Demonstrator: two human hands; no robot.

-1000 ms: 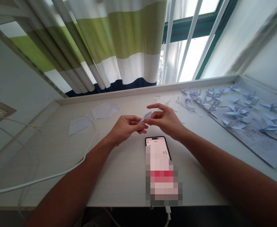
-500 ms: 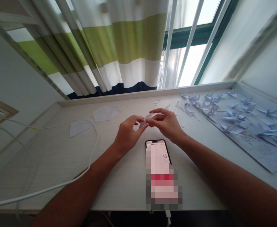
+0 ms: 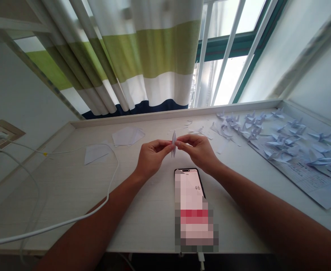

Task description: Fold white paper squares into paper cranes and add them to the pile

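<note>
- Folded paper (image 3: 174, 134), small and white: between the two hands, at the fingertips, just beyond the top end of the phone (image 3: 189, 184). Stands nearly upright, seen edge-on as a narrow sliver, points up and down.
- Left hand (image 3: 150, 156): thumb and fingers pinching the folded paper from its left side.
- Right hand (image 3: 202, 148): thumb and index finger pinching the same piece from its right side. Lower fingers mostly hidden.
- Vs. 1.0 s ago: paper was slanted with a broad face showing; now turned upright, thin edge toward camera. Right index finger was lifted off then, now brought in to the paper. Left fingers were stretched out under it, now drawn in.
- Vs. 0.5 s ago: paper slanted there too. Phone number read 45, now 46; lower phone screen is pixelated.
- Paper scraps (image 3: 197, 131): beyond the right hand, on the white desk (image 3: 142, 222).
- Flat paper pieces (image 3: 128, 136): beyond the left hand, apart from it; another flat piece (image 3: 96, 154) nearer, inside the loop of the white cable (image 3: 69, 219).
- Folded paper birds (image 3: 284, 137): many, far right, some on a printed sheet (image 3: 313, 192).
</note>
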